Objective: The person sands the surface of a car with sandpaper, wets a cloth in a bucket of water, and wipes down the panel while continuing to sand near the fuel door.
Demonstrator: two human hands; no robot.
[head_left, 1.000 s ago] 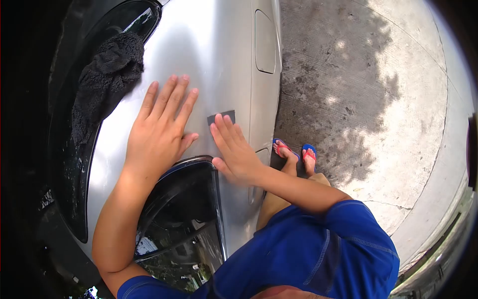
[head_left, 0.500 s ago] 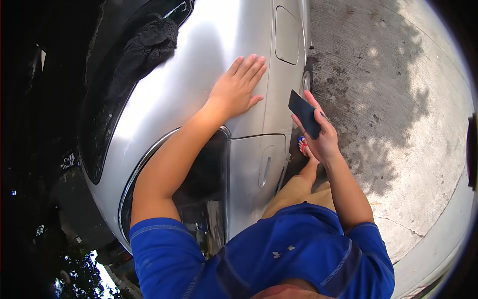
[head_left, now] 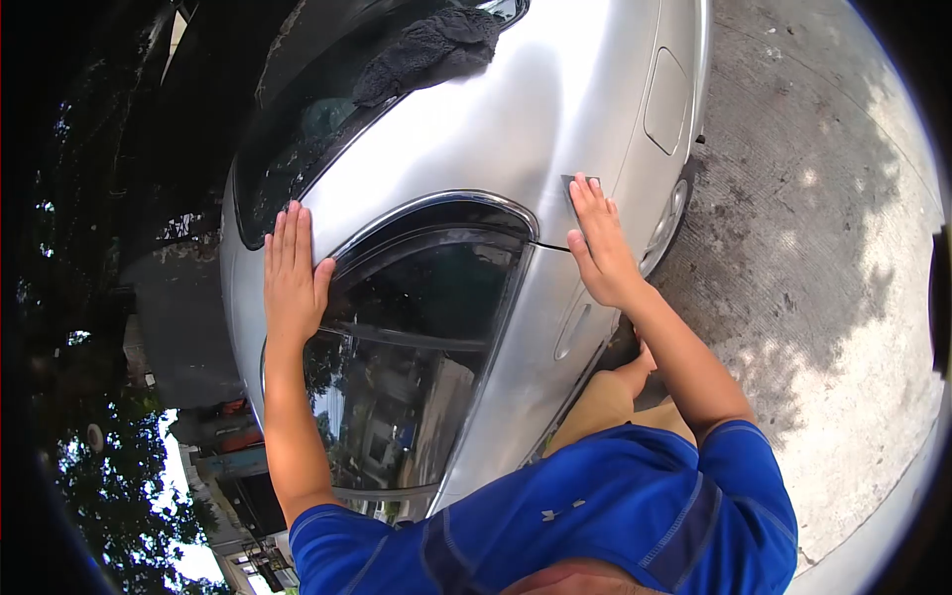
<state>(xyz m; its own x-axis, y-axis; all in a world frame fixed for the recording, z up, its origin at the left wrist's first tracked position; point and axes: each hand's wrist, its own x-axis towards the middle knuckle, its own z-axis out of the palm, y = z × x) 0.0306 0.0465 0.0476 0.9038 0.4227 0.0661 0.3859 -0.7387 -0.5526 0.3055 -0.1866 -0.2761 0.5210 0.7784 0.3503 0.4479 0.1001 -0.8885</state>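
R hand back on car, open, pressing dark sheet flat; L hand shifted nr rear window, open, palm down, w/ nothing visibly gripped.

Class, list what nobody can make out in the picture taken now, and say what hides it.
- Dark sheet: full outline, head view, covered by the right hand's fingers.
- Left palm: head view, hidden behind the back of the left hand.
- Car: one end, head view, cut off by the top edge.
- Glass beneath the dark cloth: head view, covered by it.
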